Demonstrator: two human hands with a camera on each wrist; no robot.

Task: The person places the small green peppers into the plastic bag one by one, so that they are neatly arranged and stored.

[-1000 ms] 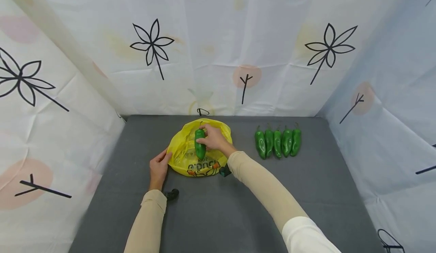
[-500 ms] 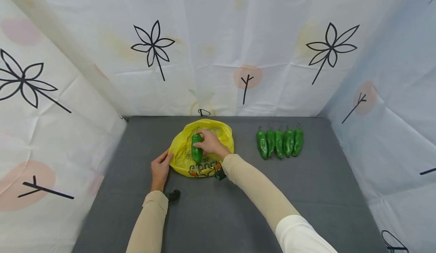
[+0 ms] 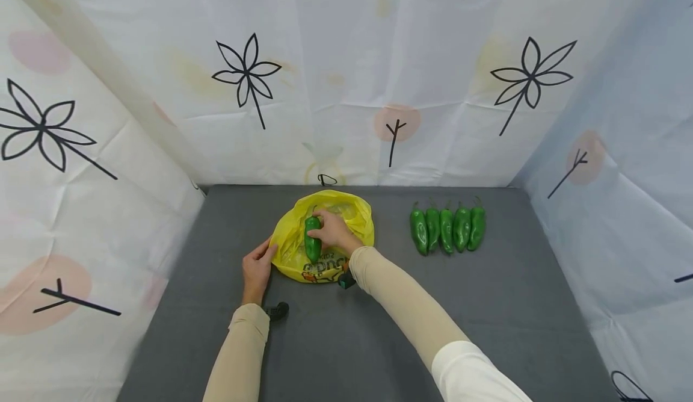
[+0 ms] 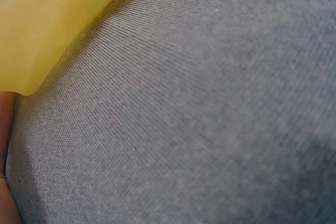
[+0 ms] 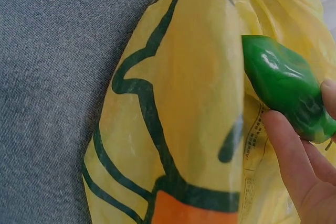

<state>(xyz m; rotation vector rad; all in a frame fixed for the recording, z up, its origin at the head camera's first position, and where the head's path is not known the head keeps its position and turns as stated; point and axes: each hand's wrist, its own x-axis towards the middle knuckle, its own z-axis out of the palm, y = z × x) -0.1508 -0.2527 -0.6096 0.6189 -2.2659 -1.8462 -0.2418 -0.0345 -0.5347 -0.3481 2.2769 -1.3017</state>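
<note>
Left hand (image 3: 257, 268): we see it pinching the rim of a thin yellow plastic bag (image 3: 284, 224).
Right hand (image 3: 332, 232): we see it gripping a glossy green elongated pepper (image 3: 312, 243) within the bag's mouth.
Row: five long green peppers (image 3: 446, 230), right of the bag.

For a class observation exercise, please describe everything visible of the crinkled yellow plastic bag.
The yellow, thin, plastic-looking bag rests on the dark grey fabric-topped table, its roundish mouth open upward. It looks creased and slightly translucent, with dark lettering and a dark-outlined, orange-patched print. The person's bare left hand holds the rim's left side. The bare right hand holds a glossy, elongated green pepper at its opening; whether either touches the bag is unclear.
</note>
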